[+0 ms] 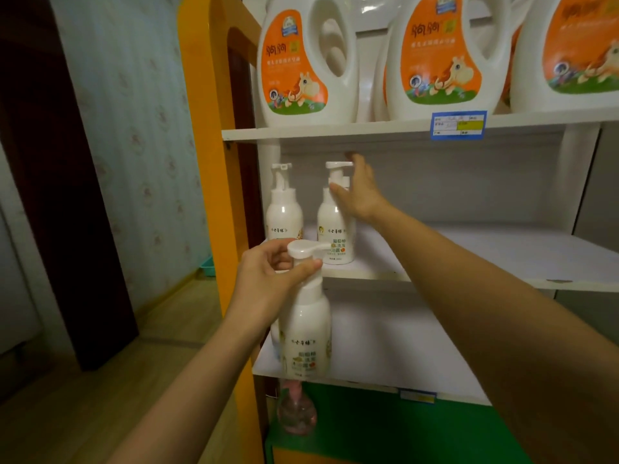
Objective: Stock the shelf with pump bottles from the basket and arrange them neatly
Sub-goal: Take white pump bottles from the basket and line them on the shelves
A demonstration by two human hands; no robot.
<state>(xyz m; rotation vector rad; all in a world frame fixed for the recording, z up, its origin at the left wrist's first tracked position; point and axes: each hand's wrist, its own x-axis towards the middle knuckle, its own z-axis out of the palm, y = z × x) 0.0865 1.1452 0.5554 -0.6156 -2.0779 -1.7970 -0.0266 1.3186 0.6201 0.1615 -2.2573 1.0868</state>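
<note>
On the middle shelf (502, 259), the right hand (360, 192), fingers spread, touches the second pump bottle (335, 226). Below-left, the left hand (268, 279) grasps an upright pump bottle (306, 326) by its neck; free space lies rightward.

Big orange-labelled jugs (306, 61) up top, blue price tag (458, 125) — pink-capped spray bottle (296, 411) below.

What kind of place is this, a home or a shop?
Probably a small shop. A price tag is stuck on a shelf edge, identical detergent jugs stand in a row above, and matching pump bottles are lined up below.
</note>
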